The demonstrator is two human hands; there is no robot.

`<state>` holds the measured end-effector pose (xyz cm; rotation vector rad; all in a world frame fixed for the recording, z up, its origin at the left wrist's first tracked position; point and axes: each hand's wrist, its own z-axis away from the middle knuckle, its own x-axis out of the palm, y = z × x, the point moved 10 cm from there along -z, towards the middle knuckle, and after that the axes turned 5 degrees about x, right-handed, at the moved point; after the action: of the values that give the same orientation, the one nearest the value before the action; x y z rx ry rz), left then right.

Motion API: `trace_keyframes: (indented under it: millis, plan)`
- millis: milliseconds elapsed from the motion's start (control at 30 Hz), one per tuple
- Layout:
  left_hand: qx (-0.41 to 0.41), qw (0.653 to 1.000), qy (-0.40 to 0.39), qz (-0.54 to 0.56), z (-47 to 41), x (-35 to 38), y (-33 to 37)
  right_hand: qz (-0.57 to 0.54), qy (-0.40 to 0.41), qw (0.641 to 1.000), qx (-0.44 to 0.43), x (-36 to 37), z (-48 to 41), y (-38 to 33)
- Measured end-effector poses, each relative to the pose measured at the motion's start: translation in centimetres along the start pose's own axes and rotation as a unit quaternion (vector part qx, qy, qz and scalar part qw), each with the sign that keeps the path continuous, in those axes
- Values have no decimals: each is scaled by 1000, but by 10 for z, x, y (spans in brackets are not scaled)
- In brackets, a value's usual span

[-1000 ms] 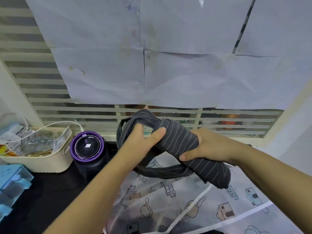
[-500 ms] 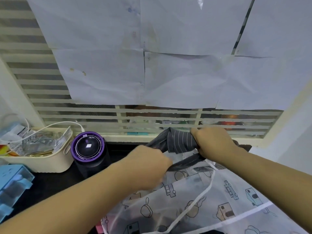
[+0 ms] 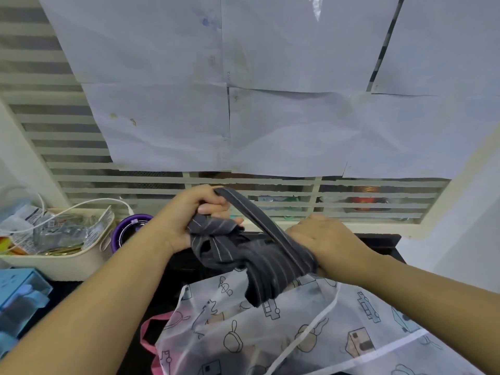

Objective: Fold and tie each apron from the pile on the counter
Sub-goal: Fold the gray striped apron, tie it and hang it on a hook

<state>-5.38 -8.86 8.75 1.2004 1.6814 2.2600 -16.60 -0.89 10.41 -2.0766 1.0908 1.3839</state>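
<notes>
A dark grey pinstriped apron (image 3: 259,263) is rolled into a bundle and held above the black counter (image 3: 384,247). My left hand (image 3: 189,215) grips one end of it, with its strap (image 3: 259,217) stretched taut from my fist down to the right. My right hand (image 3: 322,239) grips the bundle's other end, fingers hidden behind the cloth. Below lies a translucent white apron (image 3: 311,334) printed with cartoon shapes, with white ties. A pink strap (image 3: 151,336) of another apron shows under it.
A cream basket (image 3: 67,263) of packets and a white cable stands at the left, a purple-rimmed black jar (image 3: 127,231) beside it. Blue boxes (image 3: 19,296) sit at the lower left. White paper sheets (image 3: 243,104) cover a louvred window behind the counter.
My left hand rose from low over the counter and now pulls the strap tight upward. My right hand dropped and moved right along the bundle. The striped apron looks more tightly knotted.
</notes>
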Motion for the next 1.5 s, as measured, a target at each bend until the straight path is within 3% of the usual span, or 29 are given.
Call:
trace_keyframes:
  millis: [100,200,300,367,433,467,600,667,733,833,933,1133,1267,1367,1500]
  plan:
    - [21,964,12,263,10,5,-12,-61,61,991,104,-20,-6,9]
    - [112,925,51,360,24,22,-10,-129,154,966,165,-37,1,10]
    - [169,892,11,420,30,40,-3,-194,181,940,215,-30,8,12]
    - [176,896,7,406,26,42,4,-163,115,945,261,-16,7,16]
    - [182,922,3,341,20,42,12,-185,-12,932,312,10,12,21]
    - [183,938,4,293,17,41,14,-193,-37,929,314,17,16,20]
    - [102,967,107,208,1,15,0,-154,-64,966,195,18,14,0]
    - [51,981,113,150,-3,8,-6,-148,-112,970,160,24,17,-5]
    - [3,995,98,21,-1,4,-10,-141,-135,971,137,27,18,-9]
    - [-13,987,120,-104,-3,-11,-7,-113,-182,968,130,38,23,-11]
    - [-7,980,165,-108,-2,-31,0,-111,-194,967,122,42,26,-11]
    - [-27,992,120,39,12,-38,-4,-104,-192,972,83,48,35,-19]
    - [-11,989,107,101,14,-43,-2,-113,-212,965,104,55,38,-13]
    - [17,998,38,41,11,-34,9,-110,-217,967,81,60,39,-16]
    - [68,986,19,-150,9,-37,29,-69,-223,961,146,66,43,12]
